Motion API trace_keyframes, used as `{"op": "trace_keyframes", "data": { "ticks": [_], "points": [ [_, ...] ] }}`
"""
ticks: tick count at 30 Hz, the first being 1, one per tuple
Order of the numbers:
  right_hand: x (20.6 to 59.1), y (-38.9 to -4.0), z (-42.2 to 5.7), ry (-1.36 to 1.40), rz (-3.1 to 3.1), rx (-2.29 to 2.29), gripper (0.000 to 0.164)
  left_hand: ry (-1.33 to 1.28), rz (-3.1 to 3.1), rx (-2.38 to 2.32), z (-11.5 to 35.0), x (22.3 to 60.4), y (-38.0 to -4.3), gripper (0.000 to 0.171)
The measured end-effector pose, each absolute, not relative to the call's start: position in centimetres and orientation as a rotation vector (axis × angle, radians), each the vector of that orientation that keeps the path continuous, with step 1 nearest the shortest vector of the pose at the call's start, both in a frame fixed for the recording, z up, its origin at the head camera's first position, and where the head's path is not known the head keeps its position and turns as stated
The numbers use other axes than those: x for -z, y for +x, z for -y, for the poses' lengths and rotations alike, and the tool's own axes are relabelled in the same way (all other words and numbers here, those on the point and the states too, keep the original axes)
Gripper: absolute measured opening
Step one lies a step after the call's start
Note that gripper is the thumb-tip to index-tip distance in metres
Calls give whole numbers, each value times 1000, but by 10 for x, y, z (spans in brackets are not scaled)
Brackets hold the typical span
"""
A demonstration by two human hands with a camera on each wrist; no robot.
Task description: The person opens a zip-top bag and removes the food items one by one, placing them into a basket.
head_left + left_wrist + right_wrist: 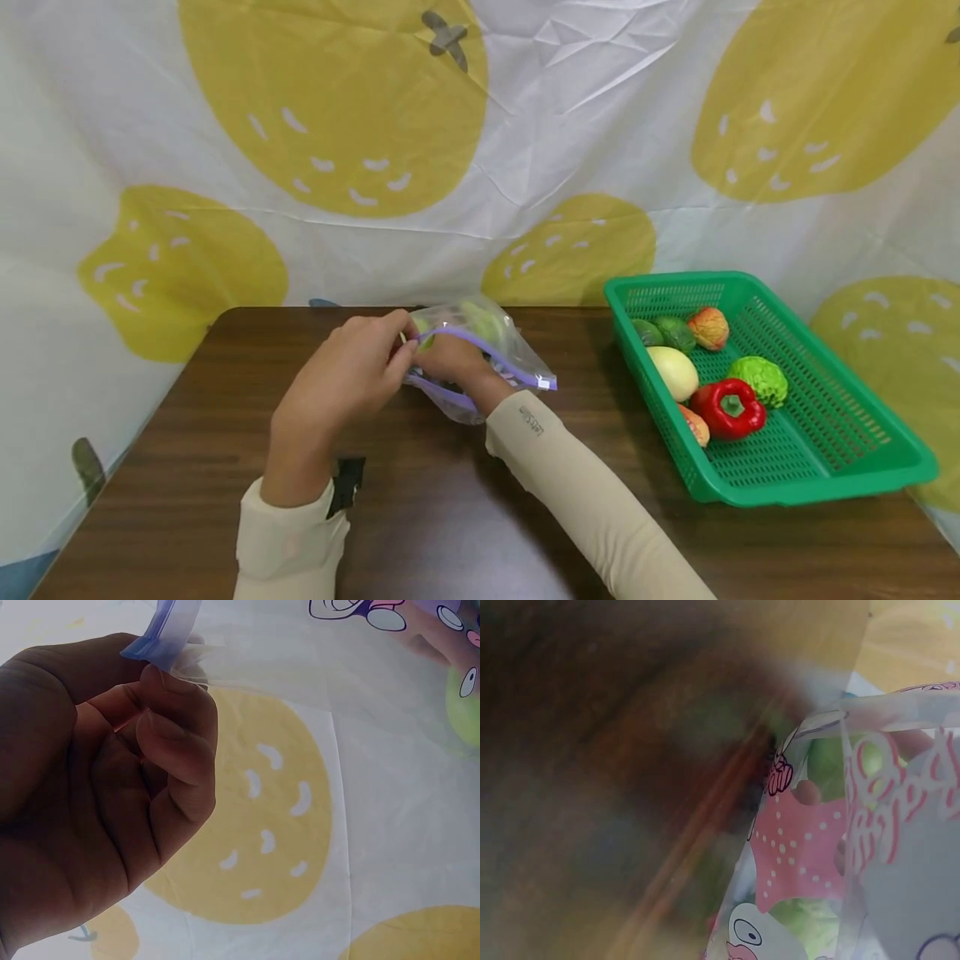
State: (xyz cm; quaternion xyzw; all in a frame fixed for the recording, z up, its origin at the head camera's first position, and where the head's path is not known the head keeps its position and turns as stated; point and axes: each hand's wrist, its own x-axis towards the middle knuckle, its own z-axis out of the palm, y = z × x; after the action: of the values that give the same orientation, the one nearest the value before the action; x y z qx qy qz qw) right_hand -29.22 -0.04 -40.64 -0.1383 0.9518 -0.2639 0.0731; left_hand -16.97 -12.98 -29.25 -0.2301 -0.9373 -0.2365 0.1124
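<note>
A clear zip bag [528, 346] with a purple closure strip lies at the back middle of the table, its mouth spread toward me. My left hand [345, 383] pinches the left corner of that mouth; the left wrist view shows thumb and fingertips at the end of the strip [161, 634]. Through the opening reaches my right hand [450, 358], inside up to the wrist. Light green things [480, 321] show through the plastic around it. In the right wrist view, fingertips [808, 793] lie against a green thing [825, 761] behind the printed starfish; whether they grip it I cannot tell.
On the right stands a green plastic basket [847, 475]. It holds a red bell pepper [727, 408], a leafy green head [759, 380], a pale oval thing [672, 372], dark green avocado-like pieces [675, 333] and a red-yellow fruit [708, 327]. A fruit-print cloth [420, 242] hangs behind the table.
</note>
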Motion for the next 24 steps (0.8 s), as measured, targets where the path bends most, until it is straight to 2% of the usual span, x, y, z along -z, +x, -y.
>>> {"op": "trace_keyframes", "data": {
  "ticks": [11, 20, 24],
  "points": [
    [411, -296, 2, -426, -2756, 846, 48, -677, 2748, 694, 130, 292, -171, 13],
    [407, -287, -4, -582, -2786, 993, 44, -655, 2765, 707, 134, 292, -171, 13],
    [399, -278, -8, -553, -2832, 965, 44, -646, 2755, 705, 137, 293, -172, 13]
  ]
}}
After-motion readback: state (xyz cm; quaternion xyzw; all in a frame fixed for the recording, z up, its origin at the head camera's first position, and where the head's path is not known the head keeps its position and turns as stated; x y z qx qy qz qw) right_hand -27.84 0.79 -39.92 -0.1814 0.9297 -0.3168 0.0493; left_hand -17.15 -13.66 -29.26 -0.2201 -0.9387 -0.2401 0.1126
